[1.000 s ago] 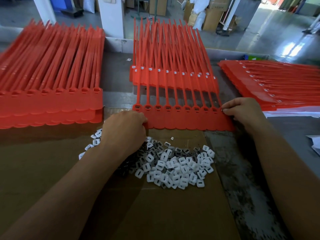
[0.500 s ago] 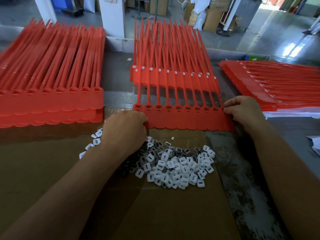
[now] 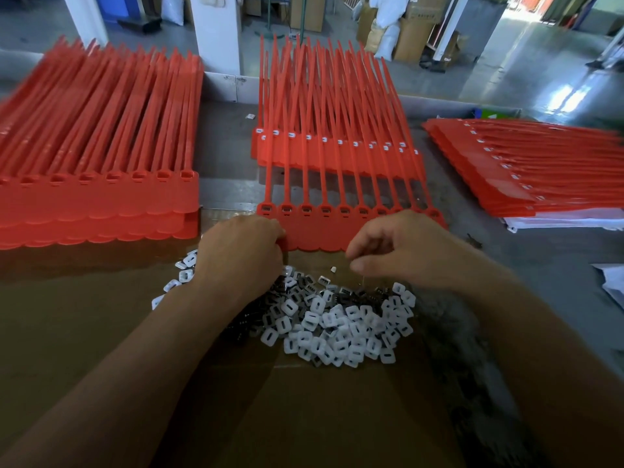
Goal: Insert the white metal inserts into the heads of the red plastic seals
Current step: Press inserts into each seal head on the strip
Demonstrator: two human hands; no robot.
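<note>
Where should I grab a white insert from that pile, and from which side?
Take the insert at the near right edge of the pile. Come down with the right hand, while the left hand holds the red seal strip, and pinch its outer edges: it lies flat, a square with only a small slot, nothing on it.

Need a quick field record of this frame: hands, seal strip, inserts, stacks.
left hand: grips left end of seal strip
right hand: above insert pile, fingers loosely curled, nothing seen in them
seal strip: flat, heads look empty
insert pile: loose on cardboard, just nearer than the strip
left stack: heads empty
middle stack: white inserts in heads
right stack: white inserts in heads
</note>
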